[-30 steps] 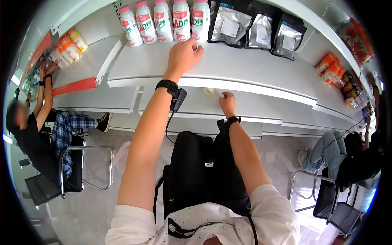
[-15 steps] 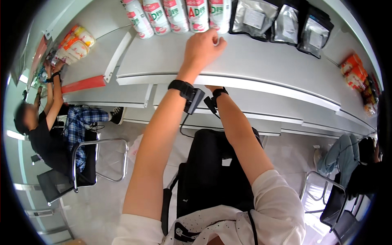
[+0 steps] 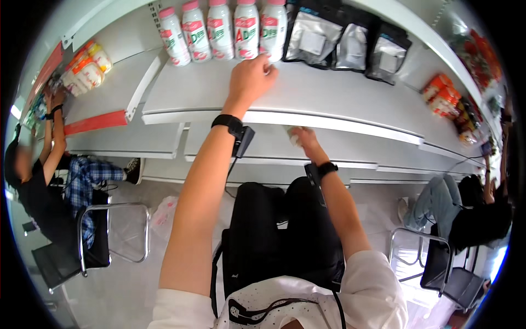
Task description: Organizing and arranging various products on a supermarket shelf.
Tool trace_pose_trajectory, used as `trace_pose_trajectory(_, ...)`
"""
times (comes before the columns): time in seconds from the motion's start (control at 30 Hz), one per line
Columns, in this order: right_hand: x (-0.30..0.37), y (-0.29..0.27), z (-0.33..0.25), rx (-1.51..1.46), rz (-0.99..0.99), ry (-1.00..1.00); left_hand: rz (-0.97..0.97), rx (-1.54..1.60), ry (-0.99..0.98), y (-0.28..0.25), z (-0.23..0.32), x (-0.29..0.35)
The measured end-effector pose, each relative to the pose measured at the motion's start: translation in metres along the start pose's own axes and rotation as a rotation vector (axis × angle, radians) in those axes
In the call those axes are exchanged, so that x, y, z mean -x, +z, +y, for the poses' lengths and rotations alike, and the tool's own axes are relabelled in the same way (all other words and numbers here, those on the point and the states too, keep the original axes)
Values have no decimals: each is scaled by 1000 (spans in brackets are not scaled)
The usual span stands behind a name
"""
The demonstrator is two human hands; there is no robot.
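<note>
Pinching the pale item lightly but securely likely serves you best: your right hand is closed on it over the lower shelf. Your left hand curls before the white bottles; whether it grips anything, I cannot tell.

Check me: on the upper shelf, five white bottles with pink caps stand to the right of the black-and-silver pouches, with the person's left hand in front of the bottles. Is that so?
Not quite: the head view shows the five white bottles standing to the left of the pouches. The left hand is indeed in front of the bottles.
</note>
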State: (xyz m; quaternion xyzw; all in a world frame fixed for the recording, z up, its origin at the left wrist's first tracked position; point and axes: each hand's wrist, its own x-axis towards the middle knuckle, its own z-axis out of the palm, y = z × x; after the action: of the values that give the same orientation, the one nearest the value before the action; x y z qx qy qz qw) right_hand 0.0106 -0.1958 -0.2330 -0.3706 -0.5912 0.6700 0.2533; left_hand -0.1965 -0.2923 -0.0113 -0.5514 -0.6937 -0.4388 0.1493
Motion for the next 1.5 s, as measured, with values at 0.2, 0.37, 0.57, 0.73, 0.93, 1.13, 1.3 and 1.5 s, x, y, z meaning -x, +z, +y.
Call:
trace_pose_trajectory(0.2, 151, -81, -59, -227, -593, 129, 10, -7, -1, -1, 8, -1)
trace_pose_trajectory(0.37, 233, -97, -137, 250, -712, -13, -22, 29, -31, -10, 14, 1)
trace_pose_trajectory(0.57, 248, -64, -225, 266, -540, -304, -49, -93, -100, -5, 10, -4)
trace_pose_trajectory(0.73, 153, -19, -232, 284, -60, -488, -99, 171, -208, -17, 13, -3)
trace_pose_trajectory(0.93, 48, 35, -221, 258, 74, -658, -73, 277, -153, -16, 15, -2)
trace_pose_trajectory(1.13, 5, 82, -215, 287, -73, -807, -33, 213, -78, -14, 15, -6)
trace_pose_trajectory(1.3, -9, 74, -216, 491, -150, -827, 39, 238, -115, -15, 13, -5)
trace_pose_trajectory(1.5, -45, -19, -226, 534, 672, -699, 203, 29, -12, -4, 13, -9)
